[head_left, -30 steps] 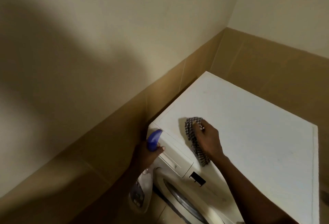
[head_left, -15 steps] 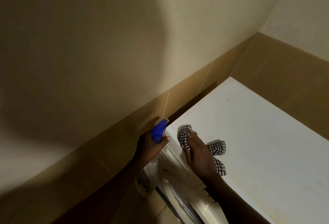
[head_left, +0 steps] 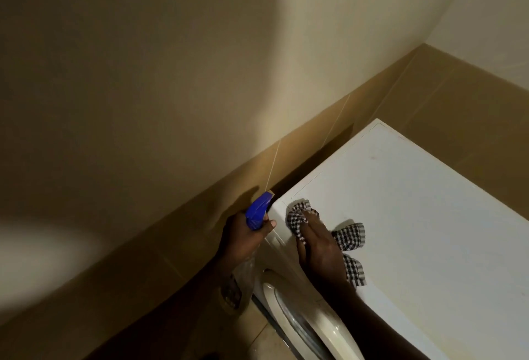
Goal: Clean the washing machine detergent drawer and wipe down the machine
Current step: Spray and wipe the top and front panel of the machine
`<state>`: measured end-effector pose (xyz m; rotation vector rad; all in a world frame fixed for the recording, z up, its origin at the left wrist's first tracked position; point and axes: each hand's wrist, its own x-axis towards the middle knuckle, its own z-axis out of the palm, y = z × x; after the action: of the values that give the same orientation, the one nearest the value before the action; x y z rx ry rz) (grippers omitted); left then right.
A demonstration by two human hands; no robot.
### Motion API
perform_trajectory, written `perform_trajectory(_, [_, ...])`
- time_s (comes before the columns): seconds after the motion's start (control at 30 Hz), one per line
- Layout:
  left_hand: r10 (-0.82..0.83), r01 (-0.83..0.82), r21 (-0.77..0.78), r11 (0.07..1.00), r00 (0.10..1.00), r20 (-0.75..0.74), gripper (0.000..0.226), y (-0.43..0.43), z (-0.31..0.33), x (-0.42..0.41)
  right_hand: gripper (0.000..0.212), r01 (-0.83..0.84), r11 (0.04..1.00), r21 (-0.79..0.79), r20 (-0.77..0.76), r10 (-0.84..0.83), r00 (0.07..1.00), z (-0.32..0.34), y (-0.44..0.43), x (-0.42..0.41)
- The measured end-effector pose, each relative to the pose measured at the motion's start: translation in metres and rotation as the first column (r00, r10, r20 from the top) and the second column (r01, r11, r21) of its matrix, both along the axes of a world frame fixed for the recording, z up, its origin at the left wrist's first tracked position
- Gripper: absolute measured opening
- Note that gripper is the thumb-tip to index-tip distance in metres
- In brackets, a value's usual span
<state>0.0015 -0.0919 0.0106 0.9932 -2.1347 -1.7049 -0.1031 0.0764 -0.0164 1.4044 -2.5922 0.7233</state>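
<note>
A white front-loading washing machine (head_left: 415, 216) fills the lower right, its round door (head_left: 294, 316) partly seen below. My right hand (head_left: 320, 253) presses a black-and-white checked cloth (head_left: 350, 238) flat on the machine's top near the front left corner. Beside that corner my left hand (head_left: 243, 239) grips a spray bottle with a blue trigger head (head_left: 257, 210); its clear body (head_left: 243, 276) hangs below my wrist. The detergent drawer front lies under my hands and is mostly hidden.
The machine stands in a corner. A wall with a tan tiled band (head_left: 171, 245) runs close along its left side, and another tiled wall (head_left: 472, 119) is behind it. A narrow dark gap separates machine and left wall. Tiled floor (head_left: 252, 342) shows at the bottom.
My right hand has slid the cloth from further in on the top towards the front left corner, and the cloth has spread out. The left hand keeps the spray bottle by the corner.
</note>
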Motion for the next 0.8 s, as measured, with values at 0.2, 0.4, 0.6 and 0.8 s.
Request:
perform_trajectory(0.2, [0.008, -0.008, 0.024, 1.0, 1.0, 0.021, 0.015, -0.005, 0.006, -0.002, 0.042, -0.03, 0.999, -0.03, 0.001, 0.031, 1.0, 0.011, -0.009, -0.004])
perform_trajectory(0.4, [0.031, -0.032, 0.024, 0.999, 0.999, 0.008, 0.016, -0.007, 0.008, 0.006, 0.043, 0.051, 0.997, -0.055, 0.044, -0.048, 0.998, 0.006, -0.046, -0.011])
perform_trajectory(0.6, [0.024, -0.024, -0.005, 1.0, 1.0, -0.004, 0.016, -0.014, 0.012, 0.009, 0.049, -0.027, 0.999, -0.03, -0.073, 0.025, 0.997, -0.002, -0.036, -0.009])
perform_trajectory(0.8, [-0.01, 0.01, 0.0, 1.0, 1.0, 0.025, 0.012, -0.013, 0.011, 0.009, 0.04, -0.081, 0.997, -0.007, -0.018, 0.08, 0.997, -0.001, -0.083, -0.02])
